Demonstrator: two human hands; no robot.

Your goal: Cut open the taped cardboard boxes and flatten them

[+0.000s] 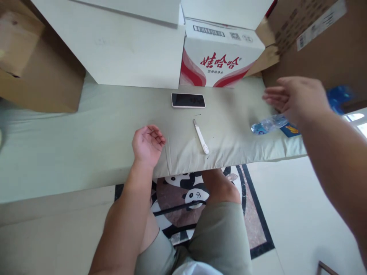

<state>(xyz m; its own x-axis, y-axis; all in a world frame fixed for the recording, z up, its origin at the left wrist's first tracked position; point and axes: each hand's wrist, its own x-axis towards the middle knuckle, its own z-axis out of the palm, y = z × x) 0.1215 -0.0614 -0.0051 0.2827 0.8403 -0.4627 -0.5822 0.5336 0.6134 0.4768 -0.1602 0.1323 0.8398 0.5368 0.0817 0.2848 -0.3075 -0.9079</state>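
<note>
My left hand (149, 144) rests palm up near the front of the cloth-covered surface, its fingers loosely curled and nothing in it. To its right lies a slim white-handled tool (201, 136) with a short grey metal tip. Behind that is a phone (188, 100) with a dark screen and a pale rim. On the far right my right hand (301, 97), blurred by motion, hangs in the air with fingers stretched out and no object visible in them. Below it a clear plastic bottle (268, 124) with a blue label lies on its side, partly covered by the forearm.
A white carton with red waves (218, 63) stands at the back beside a large plain white box (137, 49). Brown cardboard boxes stand left (51, 72) and right (321, 53). A blue packet (290, 130) and a blurred blue object (340, 97) are near my right arm.
</note>
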